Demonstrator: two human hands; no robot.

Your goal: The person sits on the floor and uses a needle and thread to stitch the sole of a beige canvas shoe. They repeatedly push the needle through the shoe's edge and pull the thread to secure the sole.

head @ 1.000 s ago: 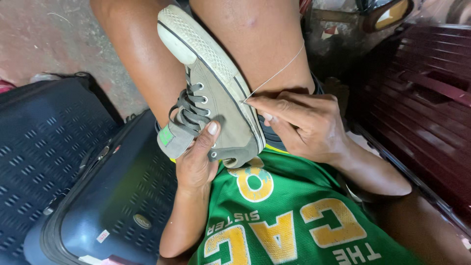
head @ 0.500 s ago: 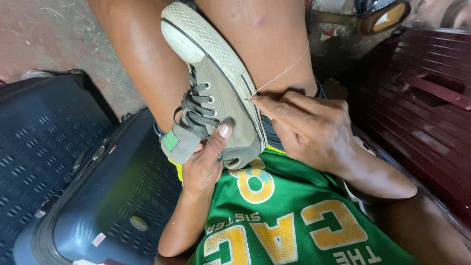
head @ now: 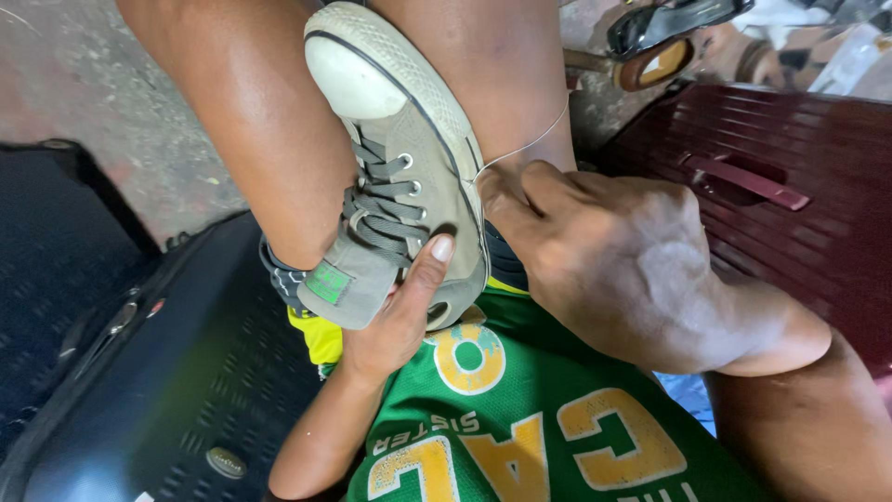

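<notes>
Dark suitcase (head: 139,372): at the far left, lying flat, with a ribbed hard shell and a small round badge; it touches nothing of the work
Floor (head: 84,84): rough grey concrete, seen above the suitcase
Left hand (head: 395,321): it comes up from below and supports the sneaker at the heel end; the thumb lies pressed along the side wall near the laces, the other fingers are hidden under the shoe, so I cannot tell how they are set
Sneaker (head: 409,177): a grey-olive canvas shoe with white rubber toe cap, dark laces and a green tag on the tongue; it is wedged between the two bare knees, toe pointing away from the person, sole edge turned to the right
Handling of the sneaker: I judge it light; the canvas upper is soft and gives way, the rubber sole and toe cap are stiffer and not slippery; the good places to hold it seem to be the heel and the sole edge, not the loose canvas
Thread (head: 530,139): a thin pale line, stretched tight from the sole edge up to the right
Right hand (head: 613,260): it lies just beside the sneaker, knuckles up; the fingers (head: 506,186) are pressed together in a pinch at the seam where the thread leaves the shoe; a needle is not visible
Green jersey (head: 520,418): below both hands, with yellow letters
Maroon suitcase (head: 790,158): at the right, ribbed, with a flat handle
Dark sandal (head: 669,37): at the top right, well apart from the hands
</notes>
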